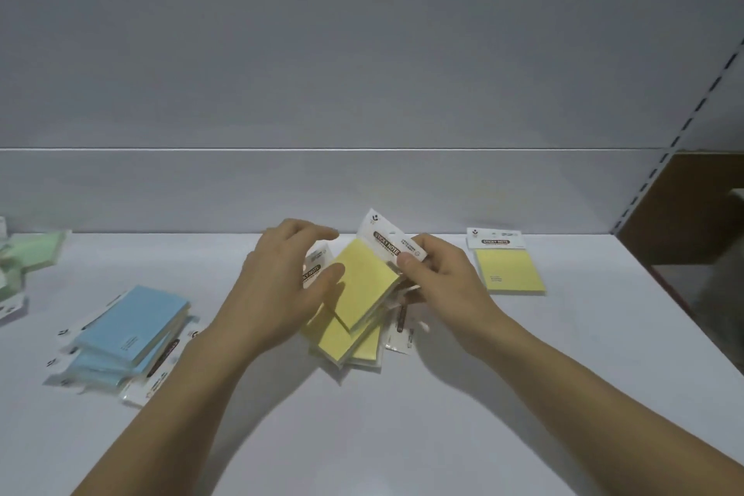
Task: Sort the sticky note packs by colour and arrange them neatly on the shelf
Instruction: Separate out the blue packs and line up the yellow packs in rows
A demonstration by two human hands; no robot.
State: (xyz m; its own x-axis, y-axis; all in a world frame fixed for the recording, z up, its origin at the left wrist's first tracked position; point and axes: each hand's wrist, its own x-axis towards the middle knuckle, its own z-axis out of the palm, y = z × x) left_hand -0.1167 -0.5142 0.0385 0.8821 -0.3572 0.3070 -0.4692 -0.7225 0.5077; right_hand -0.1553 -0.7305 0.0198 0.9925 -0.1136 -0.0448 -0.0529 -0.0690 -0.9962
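While pinching the white printed header card of a yellow, square, plastic-wrapped sticky note pack [368,278] between thumb and curled fingers, holding it tilted over the middle of the white flat shelf [402,435], with the right-hand grip [439,278] closed narrow on that card. Overlapping, at the pack's lower corner, a loose fanned heap of yellow wrapped packs [342,342] lying directly beneath on the shelf.

Reaching in from the left with the left-hand grip [282,282] wide, fingers loosely spread above the heap's far-left corner, thumb touching the lifted pack's left edge, curling round nothing.

Lying flat to the right of the heap, near the back and apart from it, a single yellow wrapped pack [509,270], header end toward the rear. Sitting to the left, well apart, an untidy pile of light blue wrapped packs [133,326]. Showing blurred at the far left edge, some pale green packs [36,250].

Rising behind everything, a plain grey back panel [362,72], and at the right a slotted metal upright [680,135] beside a brown board [692,193].
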